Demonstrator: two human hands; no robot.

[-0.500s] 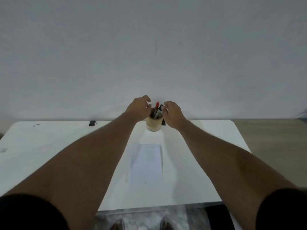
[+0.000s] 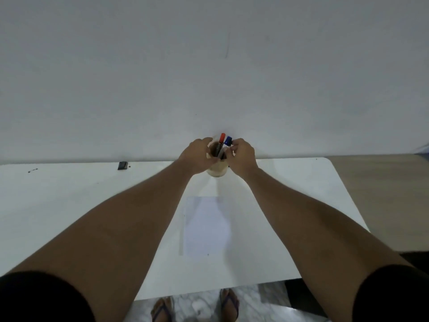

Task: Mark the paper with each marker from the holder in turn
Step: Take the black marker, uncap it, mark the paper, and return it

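Note:
A round wooden holder [image 2: 217, 171] stands at the far middle of the white table [image 2: 69, 205]. A red-capped marker [image 2: 222, 138] and a blue-capped marker [image 2: 228, 141] stick up out of it. My left hand [image 2: 197, 156] wraps around the holder's left side. My right hand [image 2: 241, 156] is at the holder's right side, and its fingertips pinch the blue-capped marker just below the cap. A white sheet of paper [image 2: 205, 226] lies flat on the table in front of the holder, between my forearms.
A small dark object [image 2: 122, 165] lies at the table's far edge to the left, with a few dark specks [image 2: 32, 170] further left. A white wall rises right behind the table. A wooden surface [image 2: 380, 194] adjoins on the right. My sandalled feet [image 2: 195, 305] show below the near edge.
Both hands have closed in on the holder. My right fingers have taken the blue-capped marker, which now shows higher above the rim.

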